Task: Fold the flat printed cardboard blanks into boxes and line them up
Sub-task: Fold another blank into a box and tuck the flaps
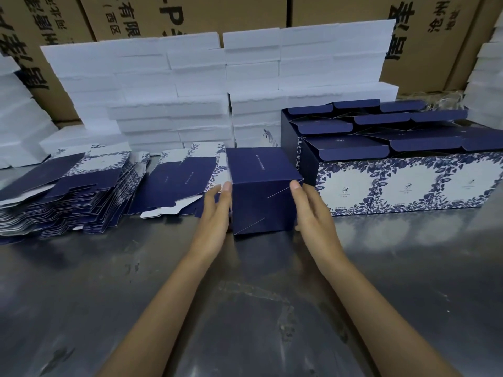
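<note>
Left hand (217, 210) and right hand (310, 210) flat against folded box (261, 191), metal table (245, 308)

hands (261, 208): 2 | folded box between them (262, 190): 1 | flat-blank piles (68, 191): 2

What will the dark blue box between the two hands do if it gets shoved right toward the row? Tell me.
The folded box is probably light and hollow, so it should slide easily on the smooth metal table. Its thin card walls may dent under hard squeezing from the left hand and right hand. Squat and flat-based, it seems unlikely to tip.
</note>
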Demonstrator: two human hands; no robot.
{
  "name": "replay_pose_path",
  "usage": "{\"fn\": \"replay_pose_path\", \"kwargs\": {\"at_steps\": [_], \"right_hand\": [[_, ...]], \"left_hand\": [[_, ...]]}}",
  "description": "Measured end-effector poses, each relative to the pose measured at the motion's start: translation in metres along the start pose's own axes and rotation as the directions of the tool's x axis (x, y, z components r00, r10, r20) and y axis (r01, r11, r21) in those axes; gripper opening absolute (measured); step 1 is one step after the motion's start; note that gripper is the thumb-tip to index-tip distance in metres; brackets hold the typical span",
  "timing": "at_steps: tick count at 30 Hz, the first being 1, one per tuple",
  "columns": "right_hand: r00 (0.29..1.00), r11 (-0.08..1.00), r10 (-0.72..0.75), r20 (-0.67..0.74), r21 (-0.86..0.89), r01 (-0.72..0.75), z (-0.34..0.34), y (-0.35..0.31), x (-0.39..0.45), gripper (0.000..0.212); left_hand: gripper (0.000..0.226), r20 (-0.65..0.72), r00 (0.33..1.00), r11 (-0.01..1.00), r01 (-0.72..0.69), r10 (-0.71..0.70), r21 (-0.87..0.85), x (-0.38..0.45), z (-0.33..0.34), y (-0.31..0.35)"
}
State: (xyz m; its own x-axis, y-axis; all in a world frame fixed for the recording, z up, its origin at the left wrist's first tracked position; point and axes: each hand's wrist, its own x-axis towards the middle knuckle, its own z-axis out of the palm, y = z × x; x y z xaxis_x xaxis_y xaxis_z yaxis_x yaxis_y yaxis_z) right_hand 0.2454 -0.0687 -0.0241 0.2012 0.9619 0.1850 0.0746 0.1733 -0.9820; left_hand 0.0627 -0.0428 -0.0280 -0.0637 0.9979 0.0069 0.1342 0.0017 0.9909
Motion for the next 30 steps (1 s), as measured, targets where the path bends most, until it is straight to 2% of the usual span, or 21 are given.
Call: {"fn": "replay_pose_path", "kwargs": {"at_steps": [3,5,7,9,12,16,17,18,21,23,24,28,30], "right_hand": [[1.000,0.996,0.015,-0.004,0.085,-0.015,0.001,-0.007,0.004,0.039],[0.996,0.974,0.086,-0.016,0.210,-0.081,0.000,-0.005,0.009,0.026],[0.996,0.962,0.072,-0.052,0.268,-0.056,-0.006,0.002,0.015,0.029],[0.999,0.974,0.003,-0.054,0.226,0.009,-0.010,0.006,0.015,0.043],[0.998,0.992,-0.054,-0.019,0.115,0.056,-0.008,0.010,0.014,0.050],[0.994,0.994,-0.097,-0.055,0.042,0.099,-0.006,0.005,0.010,0.037],[0.993,0.994,-0.099,-0.070,0.049,0.102,-0.006,0.002,0.009,0.030],[0.994,0.993,-0.085,-0.064,0.077,0.090,-0.005,-0.002,0.008,0.031],[0.998,0.974,-0.050,0.024,0.224,0.043,-0.004,-0.011,0.007,0.071],[0.988,0.979,-0.121,0.091,0.174,0.104,-0.002,-0.014,0.003,0.095],[0.981,0.978,-0.154,0.116,0.158,0.134,-0.002,-0.013,0.001,0.100],[0.972,0.969,-0.192,0.135,0.180,0.167,-0.003,-0.010,-0.003,0.088],[0.971,0.962,-0.203,0.129,0.209,0.173,-0.003,-0.011,-0.003,0.080]], "left_hand": [[0.078,0.038,0.999,0.999,-0.004,0.006,-0.043,-0.005,0.000,0.010],[0.104,0.039,0.993,0.991,-0.103,0.107,-0.089,-0.007,0.000,0.011],[0.118,-0.022,0.976,0.972,-0.220,0.219,-0.088,-0.008,0.000,0.013],[0.109,-0.111,0.951,0.951,-0.298,0.288,-0.087,-0.009,-0.003,0.018],[0.083,-0.199,0.930,0.938,-0.332,0.308,-0.101,-0.013,-0.009,0.025],[0.068,-0.171,0.970,0.958,-0.206,0.173,-0.199,-0.015,-0.010,0.030],[0.060,-0.151,0.972,0.957,-0.209,0.181,-0.203,-0.016,-0.010,0.031],[0.050,-0.137,0.968,0.956,-0.233,0.211,-0.176,-0.018,-0.009,0.034],[0.039,-0.087,0.965,0.958,-0.256,0.246,-0.132,-0.024,-0.005,0.039],[0.039,-0.048,0.970,0.961,-0.243,0.238,-0.129,-0.026,-0.003,0.039],[0.037,-0.039,0.972,0.964,-0.234,0.231,-0.127,-0.027,-0.002,0.040],[0.026,-0.016,0.983,0.971,-0.183,0.183,-0.157,-0.029,-0.004,0.044],[0.034,0.047,0.985,0.978,-0.161,0.168,-0.134,-0.027,-0.005,0.044]]}}
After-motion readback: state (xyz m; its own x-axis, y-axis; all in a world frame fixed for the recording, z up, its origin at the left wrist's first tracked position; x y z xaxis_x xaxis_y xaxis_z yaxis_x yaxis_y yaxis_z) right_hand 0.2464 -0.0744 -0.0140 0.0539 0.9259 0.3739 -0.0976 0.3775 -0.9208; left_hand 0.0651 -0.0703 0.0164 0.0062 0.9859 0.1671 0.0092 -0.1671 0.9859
